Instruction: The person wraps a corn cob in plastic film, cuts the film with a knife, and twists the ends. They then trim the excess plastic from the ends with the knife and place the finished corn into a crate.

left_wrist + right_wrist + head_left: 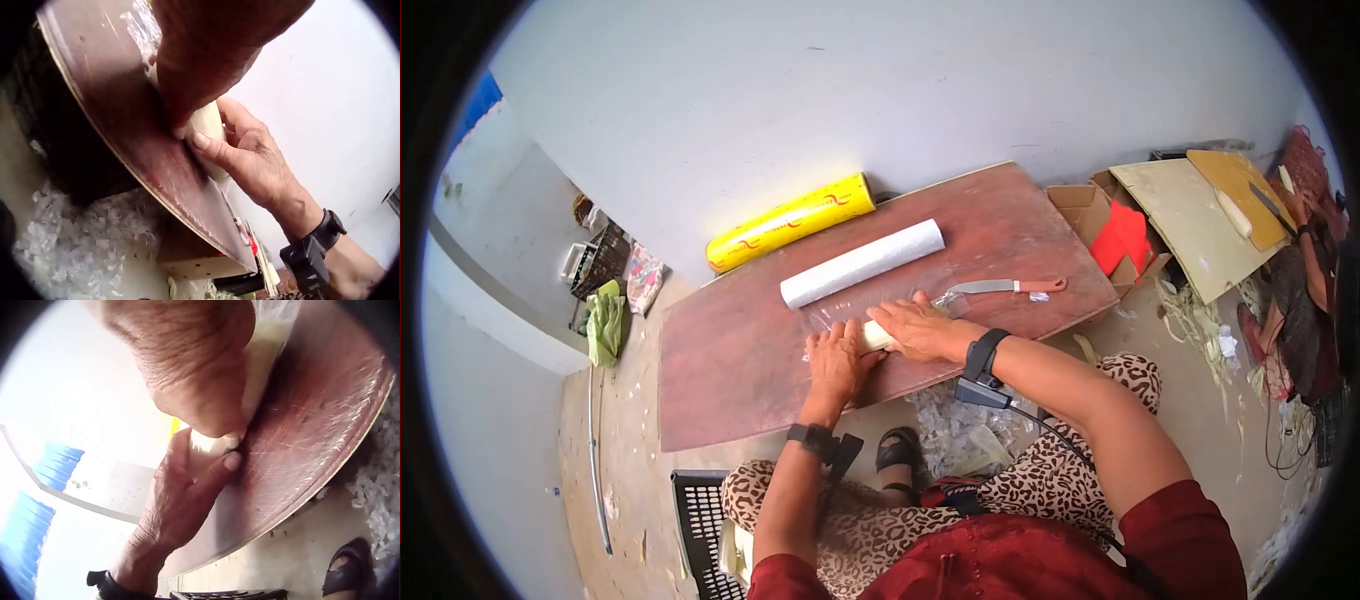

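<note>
A pale, long vegetable wrapped in clear plastic film lies near the front edge of the reddish-brown table. My left hand grips its left end, thumb on the near side and fingers over the top. Further right, my right hand holds it the same way; in the left wrist view that thumb presses its near side. Most of the vegetable is covered by the hands, but its film-covered right end shows in the right wrist view. Loose clear film spreads on the table just beyond the hands.
Behind the hands lie a white roll and a yellow printed roll. A knife with an orange-brown handle rests to the right. Plastic scraps and a black crate are below the table. Another person works at far right beside boards.
</note>
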Action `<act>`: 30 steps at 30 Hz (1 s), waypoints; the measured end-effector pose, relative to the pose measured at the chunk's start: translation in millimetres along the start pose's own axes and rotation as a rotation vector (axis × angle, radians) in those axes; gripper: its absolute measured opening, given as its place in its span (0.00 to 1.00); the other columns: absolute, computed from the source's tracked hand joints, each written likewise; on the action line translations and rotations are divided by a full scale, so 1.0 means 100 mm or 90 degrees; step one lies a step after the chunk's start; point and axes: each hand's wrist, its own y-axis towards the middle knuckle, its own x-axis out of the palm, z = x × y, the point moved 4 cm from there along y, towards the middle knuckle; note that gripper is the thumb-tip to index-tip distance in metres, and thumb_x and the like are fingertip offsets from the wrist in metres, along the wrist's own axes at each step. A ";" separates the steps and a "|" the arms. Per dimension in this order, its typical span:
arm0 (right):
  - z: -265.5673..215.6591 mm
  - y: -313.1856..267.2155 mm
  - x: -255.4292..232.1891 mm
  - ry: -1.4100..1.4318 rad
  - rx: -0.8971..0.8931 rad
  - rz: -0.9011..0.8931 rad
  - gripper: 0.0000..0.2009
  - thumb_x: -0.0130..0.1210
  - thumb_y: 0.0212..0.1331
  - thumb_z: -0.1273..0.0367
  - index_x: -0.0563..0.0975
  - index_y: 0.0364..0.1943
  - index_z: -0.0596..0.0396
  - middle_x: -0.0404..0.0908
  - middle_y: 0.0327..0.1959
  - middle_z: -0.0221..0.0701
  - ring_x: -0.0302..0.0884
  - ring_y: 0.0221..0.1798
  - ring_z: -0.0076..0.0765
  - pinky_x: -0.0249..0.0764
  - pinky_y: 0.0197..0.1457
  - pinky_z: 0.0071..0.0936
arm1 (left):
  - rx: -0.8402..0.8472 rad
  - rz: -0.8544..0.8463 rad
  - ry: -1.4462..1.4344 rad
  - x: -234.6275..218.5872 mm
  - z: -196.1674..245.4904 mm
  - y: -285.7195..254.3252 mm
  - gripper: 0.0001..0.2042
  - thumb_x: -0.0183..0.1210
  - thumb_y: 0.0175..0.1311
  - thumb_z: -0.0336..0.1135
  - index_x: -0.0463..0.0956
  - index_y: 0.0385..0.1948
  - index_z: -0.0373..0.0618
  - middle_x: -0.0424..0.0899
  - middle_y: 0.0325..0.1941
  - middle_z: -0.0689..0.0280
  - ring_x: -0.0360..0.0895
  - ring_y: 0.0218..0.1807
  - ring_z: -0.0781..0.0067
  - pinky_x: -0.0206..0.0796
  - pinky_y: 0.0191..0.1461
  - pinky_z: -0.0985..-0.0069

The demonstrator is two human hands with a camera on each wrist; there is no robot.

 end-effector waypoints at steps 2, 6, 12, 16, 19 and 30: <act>-0.01 -0.03 -0.13 0.027 0.023 -0.058 0.25 0.63 0.54 0.62 0.68 0.54 0.52 0.70 0.54 0.37 0.68 0.60 0.49 0.60 0.58 0.55 | -0.013 0.020 -0.007 0.03 -0.10 -0.02 0.29 0.69 0.49 0.51 0.70 0.48 0.45 0.81 0.43 0.57 0.77 0.48 0.54 0.58 0.54 0.59; 0.12 -0.13 -0.19 -0.031 0.056 -0.107 0.26 0.65 0.53 0.58 0.68 0.52 0.53 0.71 0.52 0.38 0.67 0.59 0.50 0.62 0.58 0.58 | -0.036 -0.029 0.000 0.01 -0.25 -0.03 0.28 0.69 0.48 0.55 0.73 0.42 0.44 0.85 0.37 0.56 0.80 0.44 0.54 0.58 0.52 0.60; 0.25 -0.18 -0.13 -0.076 0.040 -0.135 0.26 0.63 0.53 0.52 0.70 0.48 0.55 0.72 0.48 0.39 0.69 0.56 0.49 0.63 0.56 0.54 | -0.096 -0.108 0.017 0.03 -0.46 -0.01 0.27 0.68 0.45 0.58 0.81 0.39 0.46 0.83 0.42 0.56 0.78 0.50 0.54 0.61 0.55 0.57; 0.20 -0.14 -0.21 -0.083 0.051 -0.173 0.27 0.63 0.53 0.52 0.70 0.49 0.55 0.73 0.49 0.41 0.70 0.58 0.49 0.62 0.58 0.54 | -0.120 -0.133 0.046 -0.05 -0.64 0.00 0.23 0.69 0.45 0.51 0.83 0.42 0.47 0.77 0.52 0.56 0.69 0.59 0.51 0.60 0.58 0.53; 0.18 -0.15 -0.24 -0.093 0.061 -0.199 0.26 0.63 0.53 0.53 0.71 0.49 0.55 0.74 0.50 0.41 0.70 0.58 0.50 0.61 0.59 0.55 | -0.185 -0.170 0.057 -0.39 -0.64 -0.01 0.22 0.67 0.46 0.40 0.80 0.46 0.45 0.76 0.53 0.55 0.67 0.59 0.45 0.62 0.58 0.50; 0.28 -0.21 -0.17 -0.123 0.026 -0.139 0.26 0.63 0.53 0.50 0.71 0.47 0.54 0.76 0.47 0.41 0.73 0.54 0.50 0.61 0.56 0.58 | 0.084 0.013 -0.091 0.03 0.09 0.08 0.32 0.70 0.48 0.47 0.70 0.55 0.43 0.77 0.48 0.55 0.72 0.55 0.52 0.58 0.62 0.58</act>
